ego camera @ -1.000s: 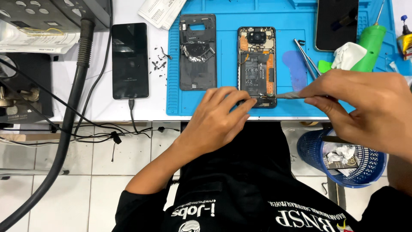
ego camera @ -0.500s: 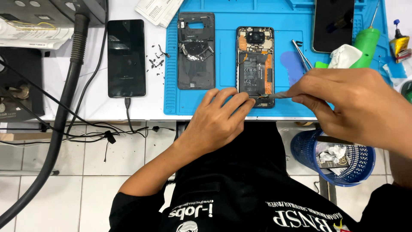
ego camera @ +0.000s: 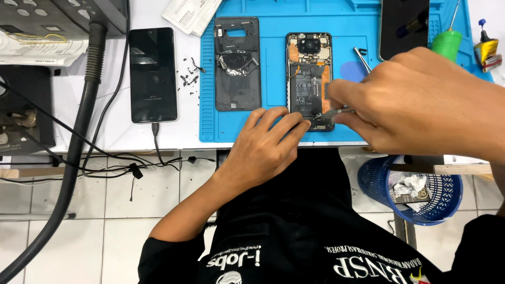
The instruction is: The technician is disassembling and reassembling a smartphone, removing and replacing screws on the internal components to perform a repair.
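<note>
Pinching tweezers [ego camera: 336, 111] in right hand [ego camera: 421, 102] grip at opened phone's [ego camera: 309, 79] near end | left hand [ego camera: 268, 144] fingertips steadying it, gripping nothing | blue mat [ego camera: 273, 63] beneath

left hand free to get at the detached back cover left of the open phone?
Probably yes. The left hand rests at the open phone's bottom edge, holding nothing that shows, and the back cover lies uncovered on the blue mat just beyond its fingers, with nothing between.

Opened phone's [ego camera: 309, 73] lower end behind fingers; tool [ego camera: 336, 111] mostly inside right hand [ego camera: 421, 100].
</note>
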